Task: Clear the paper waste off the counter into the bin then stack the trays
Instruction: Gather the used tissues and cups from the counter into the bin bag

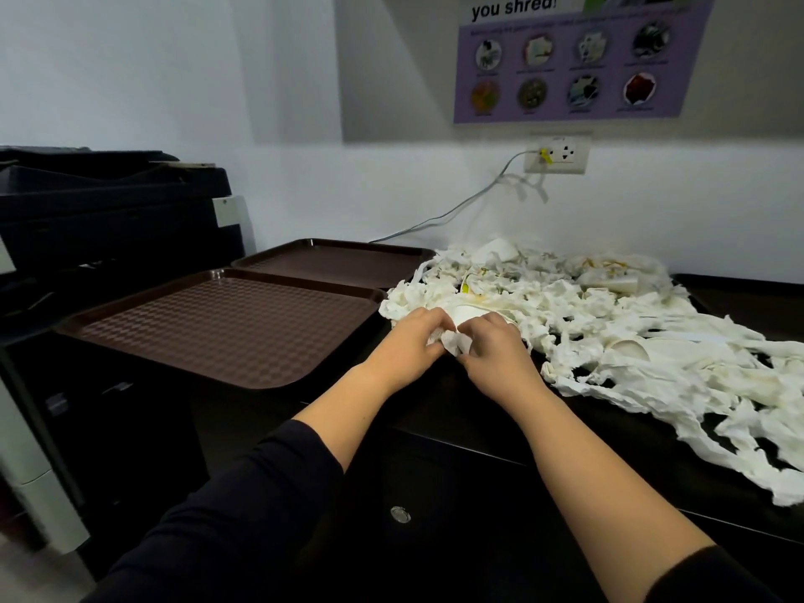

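Paper waste point(578, 324), a loose heap of torn white strips with a few crushed paper cups point(609, 280) among them, covers the dark counter point(739, 298) to the right of the near tray point(226, 328). I have both hands at the heap's left edge, just beside that tray's right rim. My left hand point(411, 337) and right hand point(491, 341) meet with fingers curled, pinching one crumpled wad point(454, 343) between them; I judge this bunching is meant to compact the strips so that a larger load lifts at once. A second tray point(339, 258) lies behind the near tray, their rims touching; both stand bare, apparently kept apart from the heap so they stack cleanly later. No bin shows in view, so I cannot tell where the load must go. Nearly all the waste remains on the counter. Long strips trail toward the counter's front edge, well right of the near tray, and may drag or fall when lifted.
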